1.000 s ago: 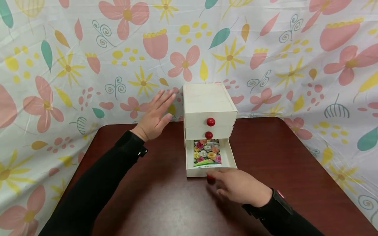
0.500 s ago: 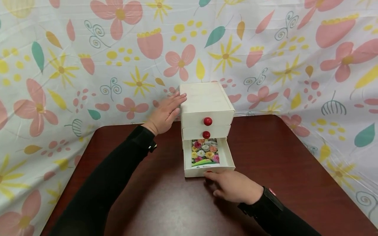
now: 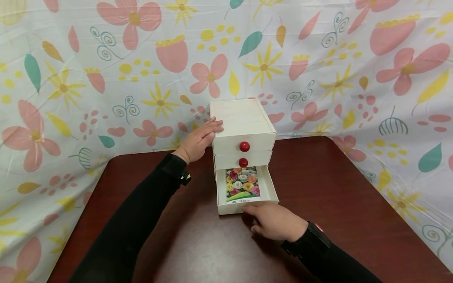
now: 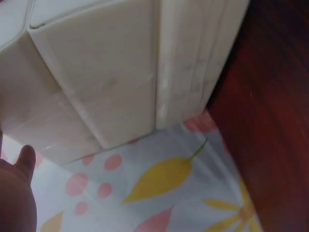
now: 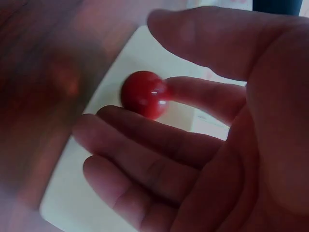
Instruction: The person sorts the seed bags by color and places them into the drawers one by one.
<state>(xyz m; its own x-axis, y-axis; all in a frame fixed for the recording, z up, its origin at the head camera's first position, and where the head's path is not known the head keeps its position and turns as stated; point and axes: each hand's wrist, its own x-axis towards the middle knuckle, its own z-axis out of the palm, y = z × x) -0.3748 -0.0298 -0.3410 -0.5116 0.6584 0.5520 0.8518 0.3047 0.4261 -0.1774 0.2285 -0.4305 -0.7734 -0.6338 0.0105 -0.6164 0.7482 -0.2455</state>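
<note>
A small white chest of drawers (image 3: pixel 244 116) stands near the back of the table. Its bottom drawer (image 3: pixel 230 208) is pulled out, and a picture of colourful roses (image 3: pixel 243 184) lies inside. My left hand (image 3: pixel 198 141) rests its fingers on the chest's top left edge; in the left wrist view, part of that hand (image 4: pixel 17 198) shows beside the chest's side. At the drawer front is my right hand (image 3: pixel 277 221). The right wrist view shows the drawer's red round knob (image 5: pixel 145 95) between the index and middle fingers, with the thumb (image 5: pixel 193 36) held apart from it.
Two more red knobs, the upper (image 3: pixel 244 146) and the middle (image 3: pixel 243 162), sit on closed drawers above. The dark brown table (image 3: pixel 329 196) extends on both sides. A flower-patterned cloth (image 3: pixel 318 23) hangs right behind the chest.
My left hand has come from the air left of the chest onto its top edge. My right hand stays at the drawer front, its fingers now covering the knob from above. The drawer remains out.
</note>
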